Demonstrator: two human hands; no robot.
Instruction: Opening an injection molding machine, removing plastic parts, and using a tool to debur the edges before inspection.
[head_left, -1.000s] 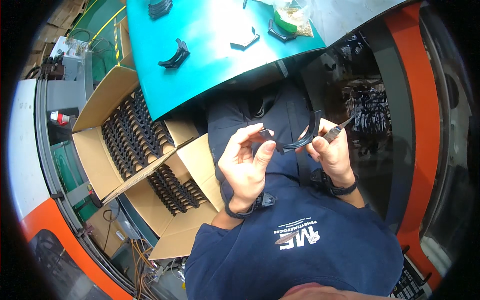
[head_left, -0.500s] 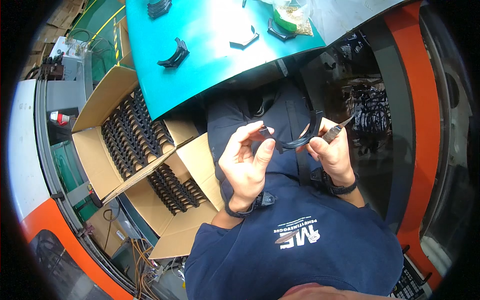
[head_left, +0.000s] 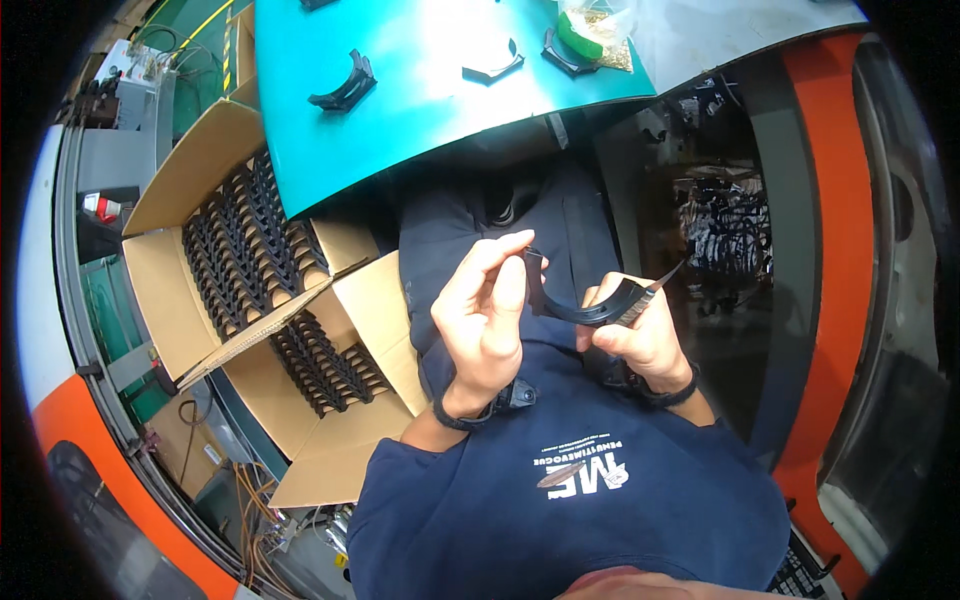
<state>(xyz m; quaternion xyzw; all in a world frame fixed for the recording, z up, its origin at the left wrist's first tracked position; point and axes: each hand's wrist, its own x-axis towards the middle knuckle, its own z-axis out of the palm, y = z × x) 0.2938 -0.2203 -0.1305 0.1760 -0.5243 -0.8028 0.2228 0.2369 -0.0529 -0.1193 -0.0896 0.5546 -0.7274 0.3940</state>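
Black curved bracket [head_left: 581, 314] is gripped between left hand [head_left: 485, 318] and right hand [head_left: 648, 342], a knife [head_left: 641, 303] held in the latter, with rowed pieces [head_left: 325, 365] in cartons [head_left: 325, 470] and loose pieces [head_left: 346, 85] left on the table [head_left: 310, 150].

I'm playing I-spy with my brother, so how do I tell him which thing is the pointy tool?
Find the big teal tabletop, then look below it to the person's right hand. There you'll see a slim pointed tool, slanting up to the right. The black part beside it curves, but this is straight and thins to a tip.
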